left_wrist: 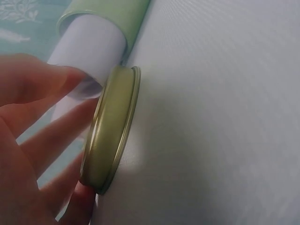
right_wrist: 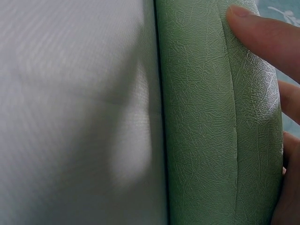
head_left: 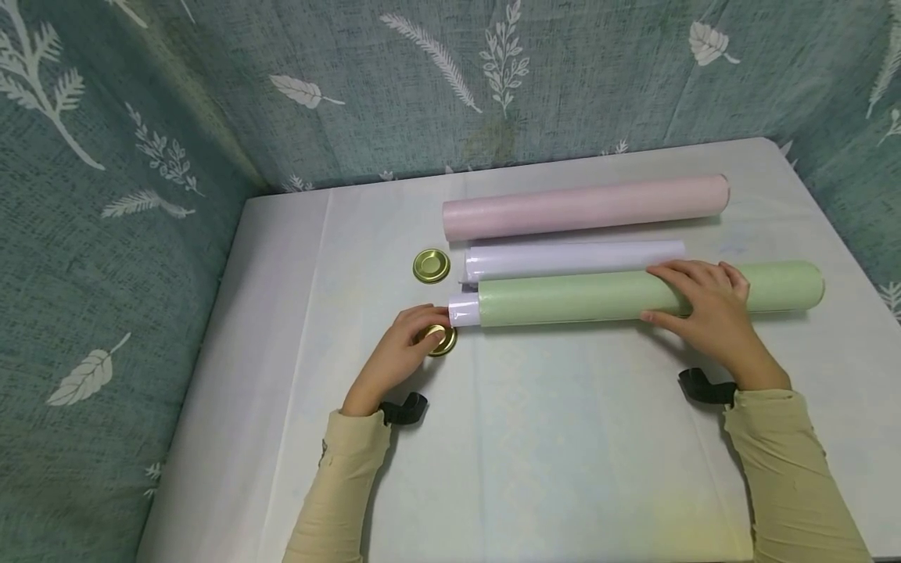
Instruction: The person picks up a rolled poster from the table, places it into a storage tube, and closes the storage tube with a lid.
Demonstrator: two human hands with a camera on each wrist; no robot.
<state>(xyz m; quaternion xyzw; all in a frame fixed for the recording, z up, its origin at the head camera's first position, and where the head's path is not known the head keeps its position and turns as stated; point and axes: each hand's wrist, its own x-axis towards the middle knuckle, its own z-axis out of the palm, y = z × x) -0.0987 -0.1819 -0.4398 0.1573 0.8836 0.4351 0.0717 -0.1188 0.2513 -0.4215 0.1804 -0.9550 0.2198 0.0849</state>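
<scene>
My right hand [head_left: 711,305] grips a long green tube [head_left: 563,299] from above, its thumb along the near side; the right wrist view shows the tube's textured, seamed wrap [right_wrist: 201,117]. A rolled white sheet [head_left: 464,310] sticks a little out of the tube's left end. Beside that roll's end is my left hand [head_left: 401,348], with fingers extended and fingertips at the roll's rim. A round gold lid [head_left: 445,344] lies flat on the table under the left thumb. In the left wrist view this lid [left_wrist: 112,126] sits just before the white roll [left_wrist: 89,47].
Behind the green tube lies another white paper roll [head_left: 577,256], and beyond it a pink tube [head_left: 584,207]. A second gold lid [head_left: 431,266] is left of them. Black wrist mounts [head_left: 404,409] show at both wrists. Leaf-patterned cloth [head_left: 450,86] rises behind the white-covered table [head_left: 563,469].
</scene>
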